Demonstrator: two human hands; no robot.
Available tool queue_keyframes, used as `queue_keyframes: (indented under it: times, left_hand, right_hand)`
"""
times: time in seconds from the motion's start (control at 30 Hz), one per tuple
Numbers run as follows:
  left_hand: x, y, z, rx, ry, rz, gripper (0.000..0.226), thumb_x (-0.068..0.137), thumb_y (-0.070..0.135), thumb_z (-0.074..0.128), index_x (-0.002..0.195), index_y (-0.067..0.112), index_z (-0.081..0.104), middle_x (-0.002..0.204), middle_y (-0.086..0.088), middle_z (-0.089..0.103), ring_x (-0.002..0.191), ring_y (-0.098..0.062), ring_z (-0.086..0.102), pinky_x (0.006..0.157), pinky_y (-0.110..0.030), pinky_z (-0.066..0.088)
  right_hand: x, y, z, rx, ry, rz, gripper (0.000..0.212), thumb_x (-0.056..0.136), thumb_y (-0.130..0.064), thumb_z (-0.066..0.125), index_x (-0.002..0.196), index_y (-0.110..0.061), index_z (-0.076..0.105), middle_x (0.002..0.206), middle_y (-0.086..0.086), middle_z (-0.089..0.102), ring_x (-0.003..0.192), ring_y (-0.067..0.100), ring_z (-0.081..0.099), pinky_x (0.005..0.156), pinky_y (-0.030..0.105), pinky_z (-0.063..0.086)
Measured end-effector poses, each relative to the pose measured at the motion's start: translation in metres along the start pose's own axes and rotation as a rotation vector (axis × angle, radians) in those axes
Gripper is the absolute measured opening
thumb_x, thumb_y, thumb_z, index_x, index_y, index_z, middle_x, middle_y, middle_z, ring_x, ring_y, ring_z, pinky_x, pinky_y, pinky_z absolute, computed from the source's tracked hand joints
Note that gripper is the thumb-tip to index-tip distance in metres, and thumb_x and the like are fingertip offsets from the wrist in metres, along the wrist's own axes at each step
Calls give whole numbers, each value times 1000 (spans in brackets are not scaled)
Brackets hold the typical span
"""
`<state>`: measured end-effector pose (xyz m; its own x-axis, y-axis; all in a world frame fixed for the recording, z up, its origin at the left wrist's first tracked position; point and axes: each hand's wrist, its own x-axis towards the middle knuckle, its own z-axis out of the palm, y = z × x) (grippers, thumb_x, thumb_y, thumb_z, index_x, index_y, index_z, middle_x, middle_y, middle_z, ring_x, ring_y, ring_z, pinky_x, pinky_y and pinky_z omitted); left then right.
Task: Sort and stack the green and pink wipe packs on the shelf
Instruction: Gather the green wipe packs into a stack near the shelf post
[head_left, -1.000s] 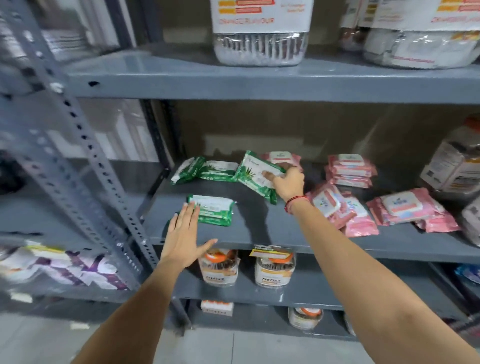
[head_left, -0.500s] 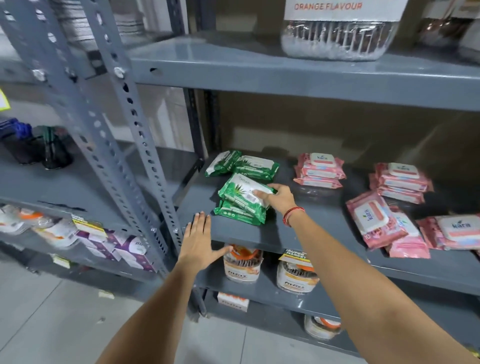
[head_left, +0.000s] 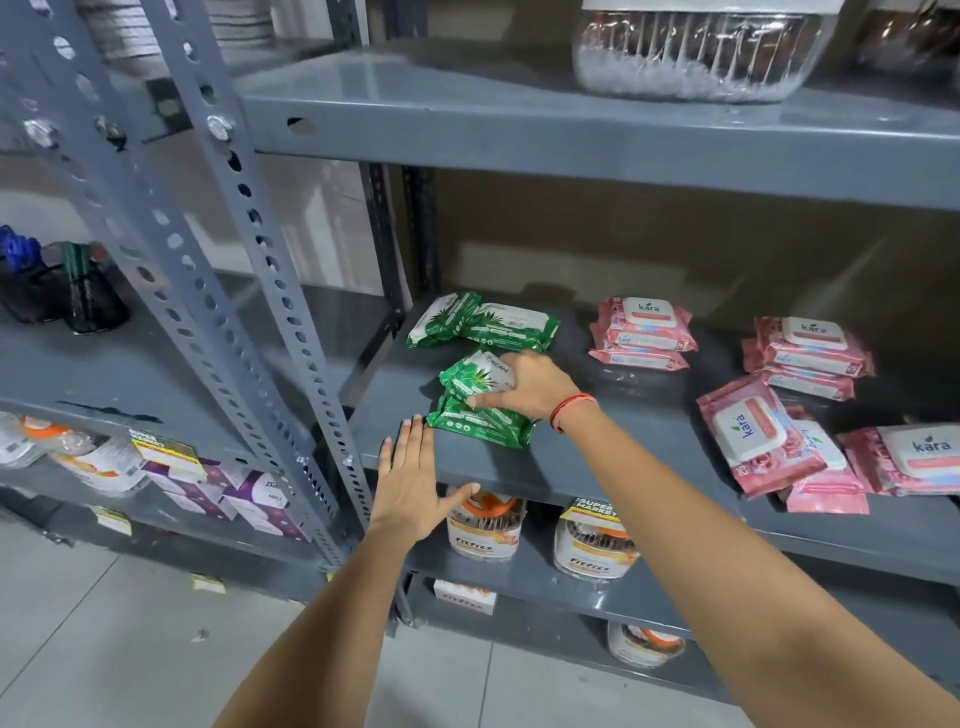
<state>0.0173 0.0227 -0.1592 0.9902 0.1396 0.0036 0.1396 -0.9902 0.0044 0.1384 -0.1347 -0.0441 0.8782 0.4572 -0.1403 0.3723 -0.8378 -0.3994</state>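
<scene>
A green wipe pack (head_left: 475, 375) printed "ORIGAMI" is held tilted on top of a second green pack (head_left: 480, 422) lying flat near the front edge of the grey shelf (head_left: 649, 457). The upper pack's long axis is seen to run from front-left to back-right, its lettered end raised toward the back. The right hand (head_left: 524, 387) is laid over it from the right, fingers curled around its near edge in a grasp; a red thread is worn at the wrist. The left hand (head_left: 413, 480) is held flat and released, fingers extended together and thumb spread, at the shelf's front edge just left of the lower pack; contact with the pack cannot be told.

Behind the held pack, two more green packs (head_left: 483, 325) are lying side by side toward the back wall. To its right, pink packs labelled "kara" are noted: a back stack (head_left: 644, 332), a further stack (head_left: 808, 356), and loose packs (head_left: 756, 434) tilted near the front. Below the held pack, on the lower shelf, tubs marked "Fitfizz" (head_left: 485, 530) are recorded, one tagged "SUPER MARKET".
</scene>
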Motion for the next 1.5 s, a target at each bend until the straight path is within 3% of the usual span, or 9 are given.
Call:
queue_keyframes:
  times: [0.23,0.47,0.93,1.17,1.5]
  left_hand:
    - [1,-1,3,-13,16,6,115,65,84,-3,145,0,-5,156,-15,-6,142,-26,-10,111,-42,-9]
    - [1,-1,3,-14,32,15,115,64,83,-5,145,1,-4,156,-15,-3,142,-26,-8,109,-42,-11]
    - [1,-2,5,-11,36,9,116,65,84,-2,145,0,-1,156,-15,0,143,-26,-6,111,-43,-7]
    - [2,-2,6,-18,44,12,116,66,84,-3,145,-1,2,156,-16,2,143,-27,-4,112,-44,-4]
    - [1,-2,7,-24,60,13,116,66,84,0,145,-1,6,155,-17,5,143,-27,-2,112,-44,-4]
  right_hand:
    - [1,-17,17,-143,100,56,82,77,-53,67,140,-9,41,135,16,47,128,35,40,100,45,41]
    - [3,-21,4,-193,36,70,87,73,-56,72,138,-8,40,139,14,44,132,34,38,104,47,39]
    - [18,-17,0,-257,-142,-193,91,71,-35,81,146,-16,34,142,11,45,132,35,36,108,48,36]
    - [13,-5,5,-215,-86,-137,101,70,-51,77,150,-20,23,149,11,37,139,37,27,110,55,31]
    - [6,-5,27,-276,30,-60,91,78,-55,67,150,-22,22,147,11,36,138,32,26,107,53,31]
